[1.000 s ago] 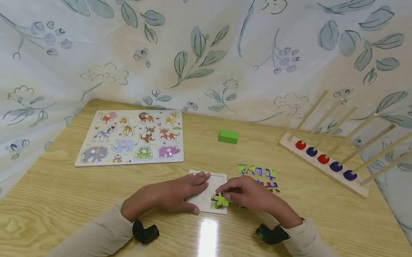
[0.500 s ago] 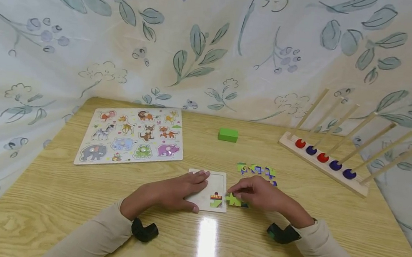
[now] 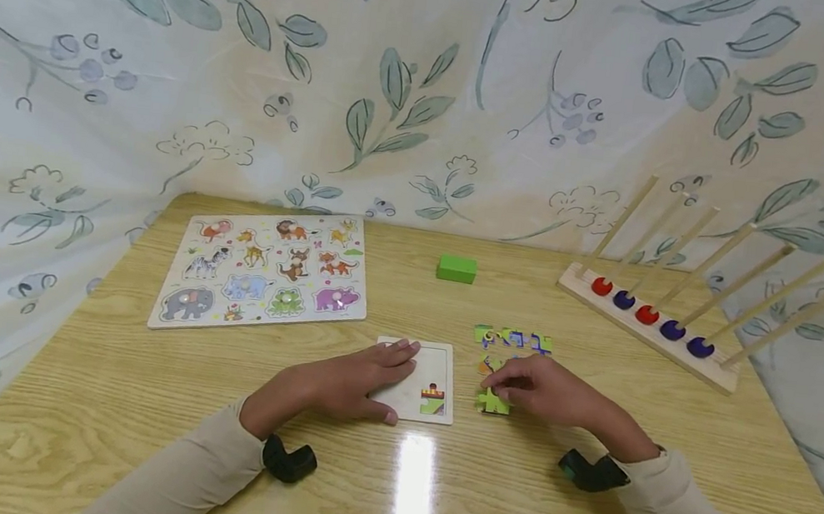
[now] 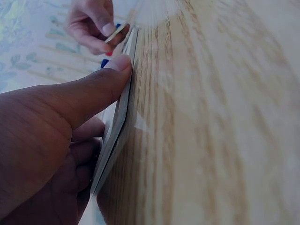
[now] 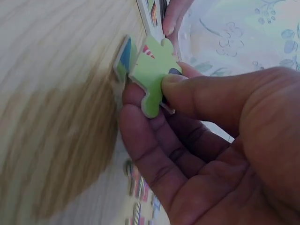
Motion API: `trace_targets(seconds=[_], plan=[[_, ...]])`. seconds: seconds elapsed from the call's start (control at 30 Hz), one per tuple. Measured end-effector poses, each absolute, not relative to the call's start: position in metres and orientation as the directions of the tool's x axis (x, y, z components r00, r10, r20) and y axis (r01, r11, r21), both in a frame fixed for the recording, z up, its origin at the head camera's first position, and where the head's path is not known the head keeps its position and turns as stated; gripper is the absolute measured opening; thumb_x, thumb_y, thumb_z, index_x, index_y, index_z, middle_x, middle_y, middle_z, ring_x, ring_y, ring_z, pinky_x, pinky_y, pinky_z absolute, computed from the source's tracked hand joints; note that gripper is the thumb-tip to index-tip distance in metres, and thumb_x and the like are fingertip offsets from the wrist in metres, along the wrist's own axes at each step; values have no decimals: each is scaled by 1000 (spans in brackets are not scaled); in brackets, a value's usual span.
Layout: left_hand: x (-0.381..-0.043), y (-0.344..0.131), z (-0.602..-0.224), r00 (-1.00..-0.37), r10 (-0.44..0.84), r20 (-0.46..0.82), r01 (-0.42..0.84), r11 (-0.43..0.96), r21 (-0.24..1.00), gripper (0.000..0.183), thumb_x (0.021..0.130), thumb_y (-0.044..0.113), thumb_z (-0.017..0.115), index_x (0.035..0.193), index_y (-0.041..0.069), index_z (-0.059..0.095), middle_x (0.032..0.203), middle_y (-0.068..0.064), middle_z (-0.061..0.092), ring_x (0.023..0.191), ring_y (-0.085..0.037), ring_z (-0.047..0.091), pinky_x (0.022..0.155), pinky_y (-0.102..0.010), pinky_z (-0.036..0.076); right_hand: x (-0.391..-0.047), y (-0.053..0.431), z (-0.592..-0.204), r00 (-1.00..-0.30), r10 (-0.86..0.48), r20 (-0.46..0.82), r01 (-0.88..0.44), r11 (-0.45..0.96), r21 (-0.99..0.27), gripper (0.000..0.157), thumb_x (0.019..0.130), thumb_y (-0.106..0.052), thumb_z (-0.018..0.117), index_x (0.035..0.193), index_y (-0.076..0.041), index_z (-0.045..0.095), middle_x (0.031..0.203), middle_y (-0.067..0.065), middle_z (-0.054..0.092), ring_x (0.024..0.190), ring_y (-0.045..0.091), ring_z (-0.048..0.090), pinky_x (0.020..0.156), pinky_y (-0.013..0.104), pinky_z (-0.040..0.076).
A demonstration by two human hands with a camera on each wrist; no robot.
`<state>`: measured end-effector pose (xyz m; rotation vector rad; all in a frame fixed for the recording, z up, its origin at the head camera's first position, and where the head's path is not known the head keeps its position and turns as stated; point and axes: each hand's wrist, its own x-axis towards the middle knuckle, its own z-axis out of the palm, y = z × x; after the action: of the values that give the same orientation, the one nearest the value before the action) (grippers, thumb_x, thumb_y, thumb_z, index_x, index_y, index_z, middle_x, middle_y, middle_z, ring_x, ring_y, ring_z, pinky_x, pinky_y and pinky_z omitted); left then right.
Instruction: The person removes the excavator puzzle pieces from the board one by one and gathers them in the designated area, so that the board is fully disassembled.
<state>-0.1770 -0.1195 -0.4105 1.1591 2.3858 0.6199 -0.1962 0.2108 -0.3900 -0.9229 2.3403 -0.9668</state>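
In the head view my left hand lies across the left part of a small pale puzzle tray, its fingers extended and its thumb at the near edge. Joined jigsaw pieces, green with a red and yellow band, lie in the tray's near right corner. To the right of the tray, my right hand pinches a green jigsaw piece between thumb and fingers. Just beyond it, in the right wrist view, is another piece with blue on it. Several loose jigsaw pieces lie beyond the right hand, which partly hides some.
An animal peg puzzle board stands out at the table's back left. A green block sits at the back centre. On the right is a wooden rack of upright rods with red and blue beads. Floral cloth hangs behind the table.
My right hand has moved right, from over the tray to the table beside it, carrying the green jigsaw piece. My left hand has stayed on the tray.
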Motion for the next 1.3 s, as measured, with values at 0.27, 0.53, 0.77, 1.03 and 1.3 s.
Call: trace_targets(seconds=[0.27, 0.53, 0.77, 1.03, 1.3], plan=[[-177, -119, -413, -559, 812, -170, 621, 545, 563, 78, 95, 36, 63, 153, 1, 26, 162, -10, 8, 148, -24, 3, 117, -42, 11, -197, 228, -384, -727, -653, -214, -314, 593, -742, 18, 94, -1, 61, 109, -3, 72, 102, 2, 68, 88, 14, 58, 74, 25, 52], [-175, -120, -416, -568, 800, -193, 598, 562, 571, 78, 95, 38, 63, 153, 3, 25, 163, -7, 7, 148, -21, 1, 117, -41, 11, -197, 237, -388, -716, -656, -237, -319, 610, -725, 16, 92, 1, 63, 101, -7, 75, 93, -4, 69, 82, 10, 59, 72, 26, 53], [-175, -119, -413, -575, 799, -175, 608, 560, 562, 78, 95, 38, 62, 153, 3, 24, 162, -7, 6, 148, -22, 2, 117, -41, 12, -199, 235, -386, -713, -657, -245, -326, 620, -714, 15, 92, 1, 63, 99, -8, 73, 91, -5, 67, 79, 12, 55, 70, 25, 51], [-177, -120, -412, -574, 800, -174, 617, 563, 550, 78, 95, 38, 62, 154, 3, 24, 163, -7, 5, 148, -21, 1, 117, -40, 12, -200, 236, -385, -707, -669, -230, -349, 612, -710, 16, 92, 1, 62, 100, -5, 74, 93, -3, 69, 78, 9, 54, 66, 24, 49], [-175, -120, -410, -578, 796, -178, 608, 565, 557, 77, 95, 37, 62, 153, 3, 25, 163, -7, 6, 148, -21, 1, 117, -40, 12, -200, 235, -382, -692, -690, -210, -378, 595, -710, 16, 92, 3, 63, 100, -4, 75, 95, 0, 70, 78, 8, 56, 65, 24, 50]])
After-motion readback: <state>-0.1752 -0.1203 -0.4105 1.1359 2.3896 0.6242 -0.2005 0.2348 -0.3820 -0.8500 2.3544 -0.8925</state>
